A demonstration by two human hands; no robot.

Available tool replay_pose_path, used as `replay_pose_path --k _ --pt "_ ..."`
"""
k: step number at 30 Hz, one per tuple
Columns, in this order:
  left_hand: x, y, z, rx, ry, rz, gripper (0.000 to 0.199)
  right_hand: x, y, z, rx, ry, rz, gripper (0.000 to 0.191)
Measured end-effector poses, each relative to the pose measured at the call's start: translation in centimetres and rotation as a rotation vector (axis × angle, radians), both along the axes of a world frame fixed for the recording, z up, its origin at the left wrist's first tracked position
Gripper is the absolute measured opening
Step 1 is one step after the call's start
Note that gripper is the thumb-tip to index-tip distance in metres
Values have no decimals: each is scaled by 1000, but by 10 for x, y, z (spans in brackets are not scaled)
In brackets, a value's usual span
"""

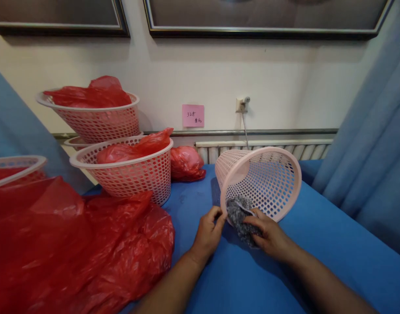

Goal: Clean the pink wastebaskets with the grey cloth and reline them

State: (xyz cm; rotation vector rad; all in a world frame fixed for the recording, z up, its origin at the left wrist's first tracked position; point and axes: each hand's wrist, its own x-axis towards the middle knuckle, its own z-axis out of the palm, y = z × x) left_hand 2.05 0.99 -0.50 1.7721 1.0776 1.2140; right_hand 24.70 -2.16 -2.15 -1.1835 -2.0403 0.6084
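Note:
A pale pink perforated plastic basket (293,176) lies on its side on the blue-covered table (206,288), its mouth turned toward me. My left hand (209,231) pinches the basket's rim at its lower left. In my right hand (268,233) is a bunched grey speckled cloth (241,218), pressed against the lower rim and just inside the mouth. The cloth hides part of the rim there. Both hands are closed, the left with thumb and fingers together on the rim.
To the left stand several similar baskets, one (137,174) with a red plastic bag inside and another (101,117) stacked behind. Loose red bags (88,248) spread over the left side. A tied red bag (186,163) sits near the radiator (304,151). Blue curtains (373,144) hang right.

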Motion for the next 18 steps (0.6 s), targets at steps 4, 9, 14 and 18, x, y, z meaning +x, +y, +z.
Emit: replay_pose_path --k 4,9,14,18 --pt "-11 7 6 58 -33 169 24 24 -1 9 -31 -417 -218 52" --pt "-8 3 11 88 -13 145 23 47 9 8 -62 -541 -661 53" --pt "-4 -2 9 83 -4 116 27 19 5 -2 -86 -205 -293 57" --pt "-3 -1 2 33 26 50 30 -12 -3 -1 -124 122 -1 54"
